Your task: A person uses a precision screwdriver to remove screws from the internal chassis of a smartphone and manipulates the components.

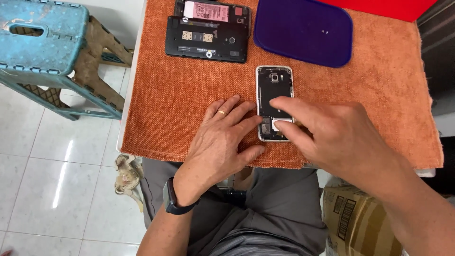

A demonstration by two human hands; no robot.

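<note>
Head view: an opened phone (pixel 274 102), back cover off, is laid on the orange cloth (pixel 189 104).
Left hand (pixel 220 137): spread flat, nothing gripped; fingertips are pressed against the phone's left edge.
Right hand (pixel 332 135): fingers rested on the phone's lower end; whether anything is pinched cannot be told.
Step in hand: the lower internals are judged to be worked on.
Next move: a fine fingertip hold is called for.
Containers: only a purple lid (pixel 303 29) is seen, nothing on it.
Also: two opened phones (pixel 207 38) lie further back.
</note>
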